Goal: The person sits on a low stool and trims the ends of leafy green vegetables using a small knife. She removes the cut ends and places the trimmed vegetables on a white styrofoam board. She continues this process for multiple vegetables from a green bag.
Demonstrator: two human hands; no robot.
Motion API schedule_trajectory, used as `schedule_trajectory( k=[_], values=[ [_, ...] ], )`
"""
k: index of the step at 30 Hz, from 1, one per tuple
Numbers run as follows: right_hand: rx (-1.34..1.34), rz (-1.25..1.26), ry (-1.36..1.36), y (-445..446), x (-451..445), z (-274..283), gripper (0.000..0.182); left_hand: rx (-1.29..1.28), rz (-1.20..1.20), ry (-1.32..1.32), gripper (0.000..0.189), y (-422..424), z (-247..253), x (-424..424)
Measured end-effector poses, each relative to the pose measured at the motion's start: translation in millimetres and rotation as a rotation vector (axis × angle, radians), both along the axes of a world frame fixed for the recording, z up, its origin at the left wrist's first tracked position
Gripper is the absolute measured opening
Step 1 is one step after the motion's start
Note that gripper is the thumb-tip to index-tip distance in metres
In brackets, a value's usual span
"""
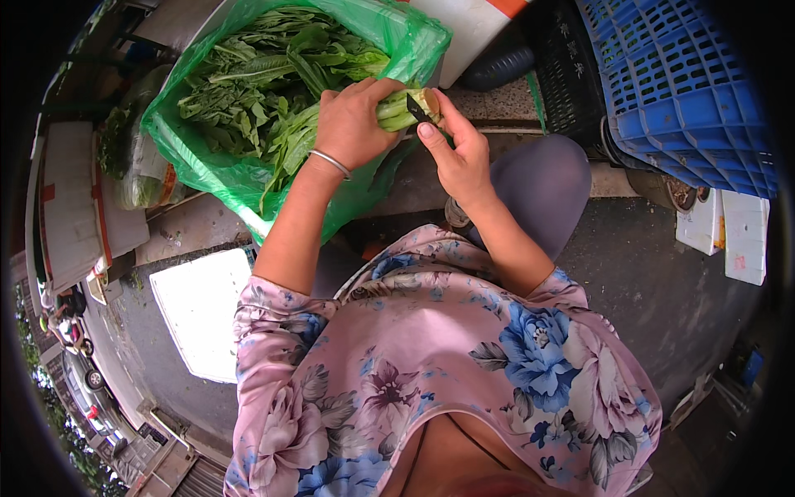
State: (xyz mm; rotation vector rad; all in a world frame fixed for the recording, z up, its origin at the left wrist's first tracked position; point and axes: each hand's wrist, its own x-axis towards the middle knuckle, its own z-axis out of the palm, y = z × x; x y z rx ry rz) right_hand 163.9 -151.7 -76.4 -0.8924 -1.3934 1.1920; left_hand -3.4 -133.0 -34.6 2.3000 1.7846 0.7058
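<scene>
My left hand (357, 121), with a metal bangle at the wrist, grips a leafy green vegetable (392, 113), probably a lettuce, around its pale stems. Its leaves trail down to the left over a box lined with a green plastic bag (205, 180). Many loose green leaves (248, 81) fill this box. In my right hand (463, 155) is a small knife (418, 109) with a dark blade, its handle mostly hidden by the fingers. The blade lies across the stems near the cut root end (430, 99), which my right fingers touch.
At the upper right, a blue plastic crate (658, 93) stands near a black crate (568, 74). White foam pieces (699, 223) sit below it. A bright white panel (199, 310) lies on the ground at left, near foam boxes (71, 199) and bagged vegetables (146, 180).
</scene>
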Motion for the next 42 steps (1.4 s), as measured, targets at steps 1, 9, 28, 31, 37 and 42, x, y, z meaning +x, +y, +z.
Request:
schedule_trajectory(
  k=[1,9,28,31,37,42],
  values=[
    [0.032,-0.019,-0.022,0.2,-0.3,-0.1,0.059,-0.014,-0.006,-0.008,0.038,0.3,0.1,-1.1],
    [-0.125,0.012,0.118,5.6,9.2,-22.5,0.044,-0.027,-0.031,-0.034,0.038,2.5,-6.9,-3.3],
    [-0.886,-0.169,0.266,-32.8,26.5,-120.7,0.030,0.175,-0.087,0.337,0.048,-17.6,-18.9,15.6],
    [-0.994,-0.050,0.188,-31.2,28.1,-125.0,0.032,0.127,-0.056,0.185,0.046,-17.4,-10.1,4.2],
    [-1.317,-0.327,0.190,-32.9,34.5,-180.3,0.016,0.265,0.057,-0.297,0.051,-23.1,14.4,-39.5],
    [-1.417,-0.147,0.026,-28.7,34.6,-199.4,0.022,0.687,0.177,-0.653,0.054,-49.7,52.1,-91.9]
  ],
)
